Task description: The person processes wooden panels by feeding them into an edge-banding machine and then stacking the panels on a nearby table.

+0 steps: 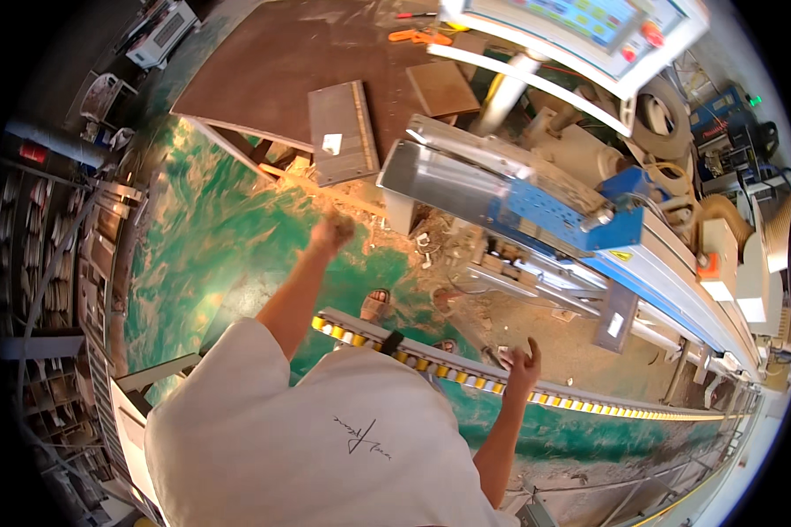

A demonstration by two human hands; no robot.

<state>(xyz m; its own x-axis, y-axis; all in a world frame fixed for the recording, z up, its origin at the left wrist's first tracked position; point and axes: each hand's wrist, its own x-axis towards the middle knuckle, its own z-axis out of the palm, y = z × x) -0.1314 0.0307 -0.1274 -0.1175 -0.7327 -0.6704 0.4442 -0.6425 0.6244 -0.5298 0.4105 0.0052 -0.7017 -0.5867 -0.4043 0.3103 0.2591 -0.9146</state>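
Observation:
My left hand point(332, 230) is out in front of me over the green floor, just below a grey-brown panel point(338, 110) with a white label. A gap seems to lie between them. Motion blurs its fingers, so I cannot make out whether they are closed. That panel rests tilted across the near edge of a brown table point(264, 66). On my right side, my right hand point(523, 367) hovers over a roller rail point(466, 376) with yellow and white rollers, a finger raised and the fingers apart. Nothing shows in it.
A long blue and silver machine point(545, 211) runs along the right, with a control screen point(571, 22) above it. Another labelled panel point(616, 316) leans against its side. Wood scraps and dust cover the floor beneath. An orange tool point(420, 37) lies on the table.

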